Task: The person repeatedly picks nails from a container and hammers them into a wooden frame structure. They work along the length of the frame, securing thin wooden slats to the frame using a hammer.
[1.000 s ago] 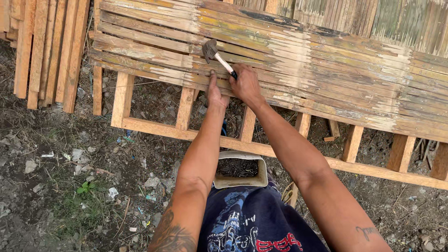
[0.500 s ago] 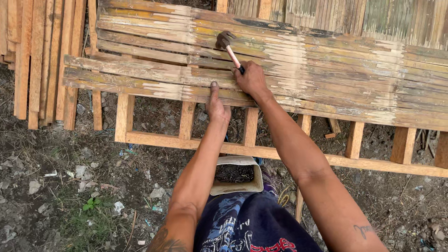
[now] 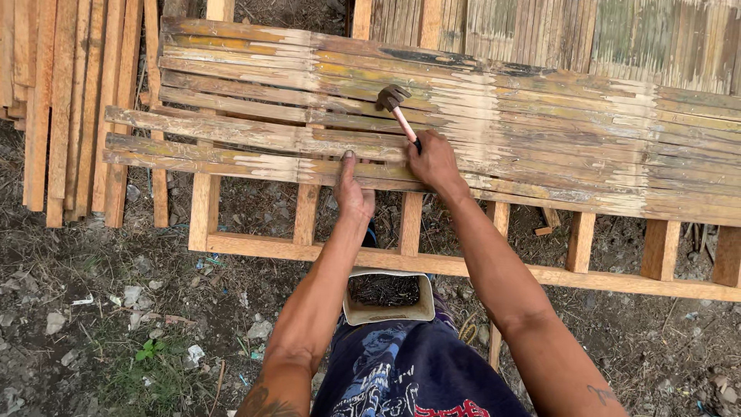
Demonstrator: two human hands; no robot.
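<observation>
My right hand grips the hammer, its head over the slats. My left hand presses a slat with fingers closed; the nail is not visible.

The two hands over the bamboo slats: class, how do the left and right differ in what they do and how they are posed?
The right hand is closed around the handle of a hammer; the left hand holds no tool. The left hand presses its fingers flat on a bamboo slat, while the right hand sits slightly higher on the panel, its hammer's head raised over the slats. Both reach over the wooden frame.
</observation>
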